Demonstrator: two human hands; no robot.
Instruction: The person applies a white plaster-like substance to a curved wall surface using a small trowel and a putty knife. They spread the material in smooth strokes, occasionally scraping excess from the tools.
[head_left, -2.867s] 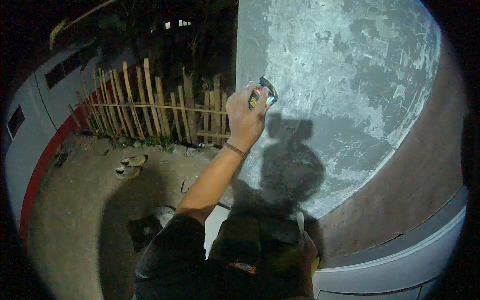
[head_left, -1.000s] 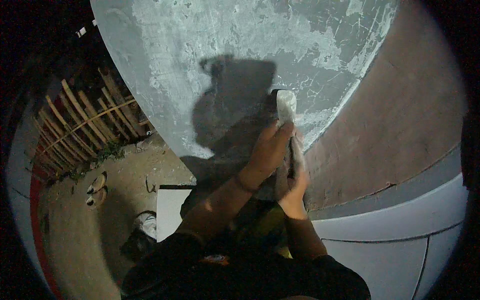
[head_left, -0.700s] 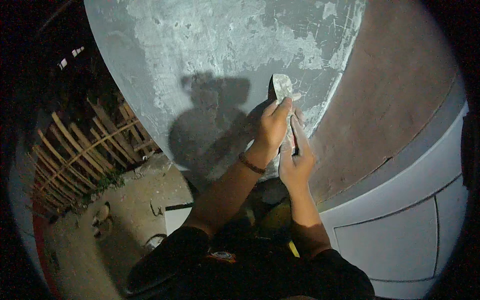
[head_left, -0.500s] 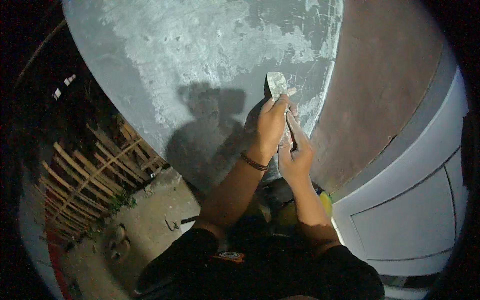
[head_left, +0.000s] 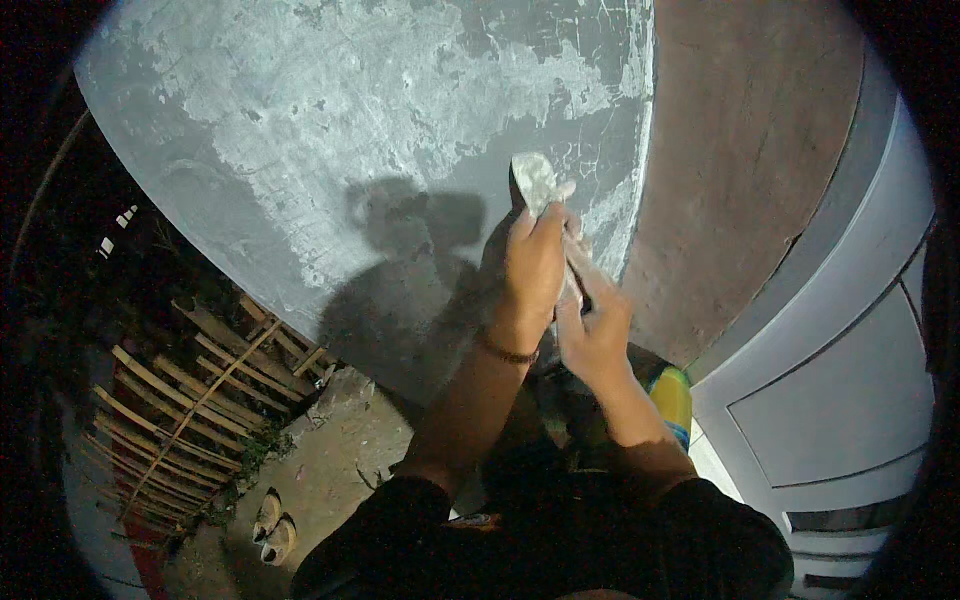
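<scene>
A putty knife (head_left: 533,175), its blade smeared with whitish filler, points up and slightly left in front of a grey wall (head_left: 400,90). My left hand (head_left: 535,262) is closed around the knife near the base of the blade, a dark bracelet on its wrist. Just below and to the right, my right hand (head_left: 598,325) is also closed on it, the fingers dusted pale. Between the hands only part of the handle shows. Whether the blade touches the wall, I cannot tell. Rough white patches cover much of the wall, with scratchy marks near its right edge.
A brown wall section (head_left: 745,130) and a grey panelled door (head_left: 830,400) stand at the right. Behind my right forearm is a yellow rounded object (head_left: 672,400). At lower left are a bamboo fence (head_left: 190,410) and a pair of shoes (head_left: 275,530) on the ground.
The view has shifted, so the wall edge sits further left and more of the shoes shows. Both hands keep hold of the putty knife, now slightly lower and further left in the picture.
</scene>
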